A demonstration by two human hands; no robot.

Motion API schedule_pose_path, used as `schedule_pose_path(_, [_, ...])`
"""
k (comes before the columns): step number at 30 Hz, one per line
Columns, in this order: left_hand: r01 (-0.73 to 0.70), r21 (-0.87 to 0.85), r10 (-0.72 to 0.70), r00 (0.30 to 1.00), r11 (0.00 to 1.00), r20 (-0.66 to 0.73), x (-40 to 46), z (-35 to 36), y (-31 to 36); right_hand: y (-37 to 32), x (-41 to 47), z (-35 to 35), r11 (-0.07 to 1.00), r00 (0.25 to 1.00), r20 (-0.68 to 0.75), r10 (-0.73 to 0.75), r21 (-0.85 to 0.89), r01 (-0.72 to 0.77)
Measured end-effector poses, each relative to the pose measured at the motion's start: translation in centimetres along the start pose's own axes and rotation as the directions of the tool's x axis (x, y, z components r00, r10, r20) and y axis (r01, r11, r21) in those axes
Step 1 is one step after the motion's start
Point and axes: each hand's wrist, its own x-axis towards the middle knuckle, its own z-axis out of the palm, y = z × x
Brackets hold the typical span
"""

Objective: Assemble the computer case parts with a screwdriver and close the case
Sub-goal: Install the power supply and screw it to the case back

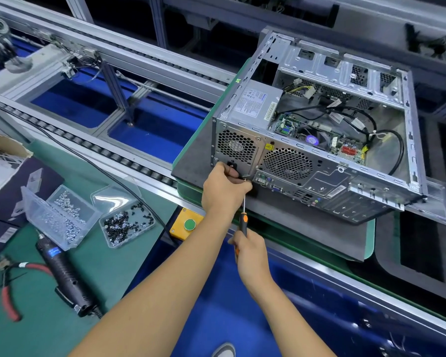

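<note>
Here both hands (225,191) steady the screwdriver (243,222).

Red-handled pliers (7,292) lie beside a black electric driver (62,271) on the green bench (108,266).

Both forearms are bare to the frame edge, no sleeves, and a grey shoe (224,350) shows below.

An open computer case (317,140) lies on a dark mat (289,228) at the right of the frame, while the left hand (223,190) pinches near the screwdriver (243,222) tip at the case's back and the right hand (250,256) grips its orange-and-black handle below.
</note>
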Motion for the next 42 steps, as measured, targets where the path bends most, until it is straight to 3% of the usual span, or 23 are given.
schedule_pose_path(8, [-0.006,-0.035,0.009,0.997,0.999,0.083,0.6,-0.5,-0.5,0.2,0.4,0.4,1.0,1.0,-0.015,0.017,0.024,-0.017])
schedule_pose_path(16, [-0.023,0.111,0.02,0.999,0.994,0.03,0.3,-0.9,-0.6,0.0,0.5,0.8,0.996,1.0,0.005,-0.01,0.084,0.01])
schedule_pose_path(42, [-0.035,0.1,0.034,0.999,0.994,0.014,0.8,-0.4,-0.9,-0.2,1.0,0.7,0.999,1.0,0.02,-0.001,0.052,0.0])
